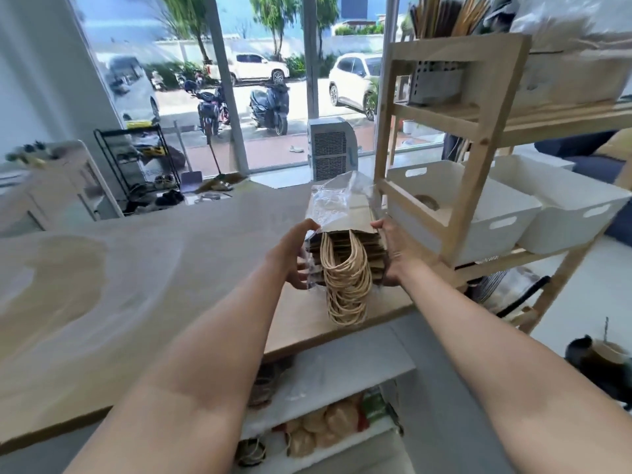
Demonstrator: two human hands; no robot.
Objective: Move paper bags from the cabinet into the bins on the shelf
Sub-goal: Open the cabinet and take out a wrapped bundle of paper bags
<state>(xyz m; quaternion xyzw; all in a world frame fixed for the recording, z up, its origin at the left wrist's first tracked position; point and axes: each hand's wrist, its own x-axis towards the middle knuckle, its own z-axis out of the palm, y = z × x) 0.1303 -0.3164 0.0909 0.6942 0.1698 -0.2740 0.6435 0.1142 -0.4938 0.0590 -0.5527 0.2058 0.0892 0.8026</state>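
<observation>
A thick stack of brown paper bags [345, 213] in a clear plastic wrap lies flat above the wooden counter [171, 254], twisted paper handles hanging toward me. My left hand [295, 254] grips the stack's left side and my right hand [393, 248] grips its right side. The stack sits just left of the wooden shelf [468, 186]. Two white bins [455, 200] [574, 206] stand side by side on the shelf's middle level. Below the counter, the open cabinet [342, 378] holds more brown bags [328, 425] on its lower white shelf.
The shelf's front post [478, 148] stands between the stack and the nearer bin. A grey holder with sticks [437, 80] and a beige box sit on the shelf's upper level. A white fan unit [331, 148] stands behind the counter by the window.
</observation>
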